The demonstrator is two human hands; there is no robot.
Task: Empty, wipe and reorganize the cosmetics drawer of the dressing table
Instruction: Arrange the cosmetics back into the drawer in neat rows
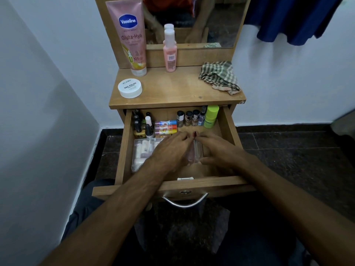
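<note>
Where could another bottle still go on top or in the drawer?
On the tabletop, the bare middle between the white jar and the checked cloth. In the drawer, the front right corner looks free; the back row of bottles is crowded.

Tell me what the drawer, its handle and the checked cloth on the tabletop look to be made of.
Drawer: wood or wood-look board, light brown with faint grain and a matte finish; which of the two cannot be told. Handle: metal by the look, silvery and polished, with bright highlights along its curve. Checked cloth: woven fabric, soft and crumpled into folds, green-and-pale check, with frayed-looking edges.
</note>
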